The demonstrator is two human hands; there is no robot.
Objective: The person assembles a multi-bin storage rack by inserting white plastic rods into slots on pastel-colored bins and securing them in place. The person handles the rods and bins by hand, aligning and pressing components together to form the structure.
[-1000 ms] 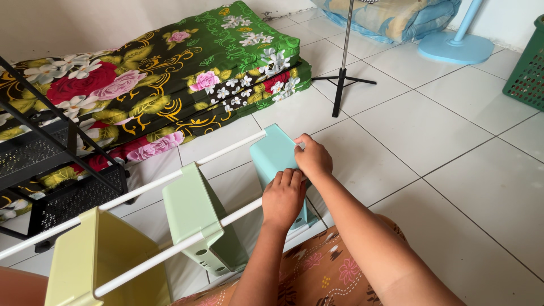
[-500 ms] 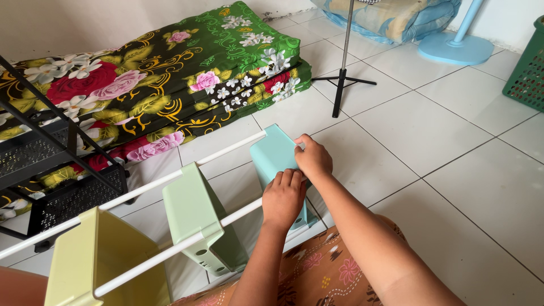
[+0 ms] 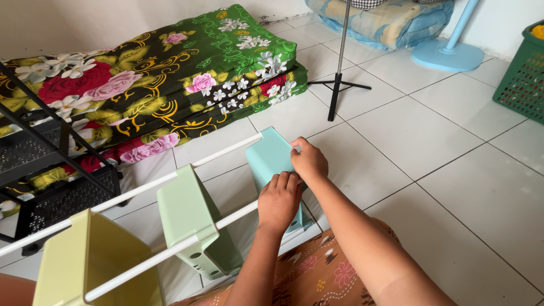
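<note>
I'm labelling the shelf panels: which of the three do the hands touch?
The pale blue panel, farthest along the rods; the green and yellow panels go untouched.

A pale blue plastic panel [image 3: 271, 161] is held upright on the tiled floor, pressed under the left hand [image 3: 279, 199] and gripped at its top edge by the right hand [image 3: 310, 161].

No packages, labels, signs or screens (none anywhere) visible.
</note>
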